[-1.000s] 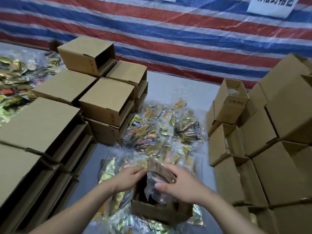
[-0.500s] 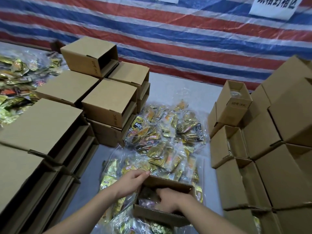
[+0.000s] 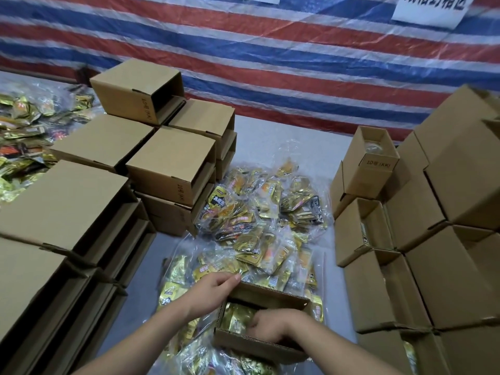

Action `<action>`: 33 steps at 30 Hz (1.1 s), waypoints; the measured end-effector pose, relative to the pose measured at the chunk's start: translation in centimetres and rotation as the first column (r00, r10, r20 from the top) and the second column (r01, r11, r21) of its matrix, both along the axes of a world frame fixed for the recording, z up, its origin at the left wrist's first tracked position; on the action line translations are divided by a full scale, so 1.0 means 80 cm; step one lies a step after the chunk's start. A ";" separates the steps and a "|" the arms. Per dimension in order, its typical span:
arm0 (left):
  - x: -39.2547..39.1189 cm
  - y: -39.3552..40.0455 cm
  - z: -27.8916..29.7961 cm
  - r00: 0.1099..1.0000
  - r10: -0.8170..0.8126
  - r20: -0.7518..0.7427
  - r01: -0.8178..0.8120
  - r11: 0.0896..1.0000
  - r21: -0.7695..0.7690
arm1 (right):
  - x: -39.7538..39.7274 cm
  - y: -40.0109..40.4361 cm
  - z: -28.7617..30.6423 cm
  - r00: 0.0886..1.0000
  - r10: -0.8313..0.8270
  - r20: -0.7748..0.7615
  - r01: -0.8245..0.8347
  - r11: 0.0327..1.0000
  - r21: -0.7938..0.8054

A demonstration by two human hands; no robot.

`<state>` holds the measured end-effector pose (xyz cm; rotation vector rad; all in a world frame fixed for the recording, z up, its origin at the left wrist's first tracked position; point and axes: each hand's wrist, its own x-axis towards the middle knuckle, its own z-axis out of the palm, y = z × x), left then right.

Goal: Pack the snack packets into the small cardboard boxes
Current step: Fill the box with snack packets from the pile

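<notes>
Many cardboard boxes [image 3: 173,169] crowd grey surface [image 3: 284,142], perhaps tarpaulin-backed [image 3: 270,50].

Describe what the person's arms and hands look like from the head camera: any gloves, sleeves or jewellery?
Both forearms come up from the bottom edge and are bare as far as the picture shows, with no sleeve cuff visible. The left hand and the right hand wear no gloves. No watch, bracelet, ring or marking shows on either wrist or hand. The right hand's fingertips are hidden inside the box, so they cannot be checked.
</notes>
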<state>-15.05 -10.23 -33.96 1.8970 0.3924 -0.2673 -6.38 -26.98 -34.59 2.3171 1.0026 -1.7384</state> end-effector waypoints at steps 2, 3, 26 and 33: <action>-0.001 -0.001 -0.001 1.000 -0.005 0.012 0.005 1.000 0.005 | -0.007 0.007 -0.007 0.999 -0.036 0.020 0.037 0.998 -0.059; -0.002 -0.002 0.000 1.000 -0.006 0.018 0.006 1.000 0.003 | -0.010 0.010 -0.008 0.996 -0.074 0.041 0.077 0.995 -0.057; 0.159 0.027 -0.021 0.965 0.099 -0.245 -0.015 0.946 0.323 | 0.131 -0.029 0.103 0.671 -0.741 0.031 0.508 0.490 0.709; 0.226 0.001 -0.047 0.893 0.081 -0.443 0.118 0.907 0.405 | 0.147 -0.053 0.076 0.609 -0.793 0.010 0.605 0.473 0.640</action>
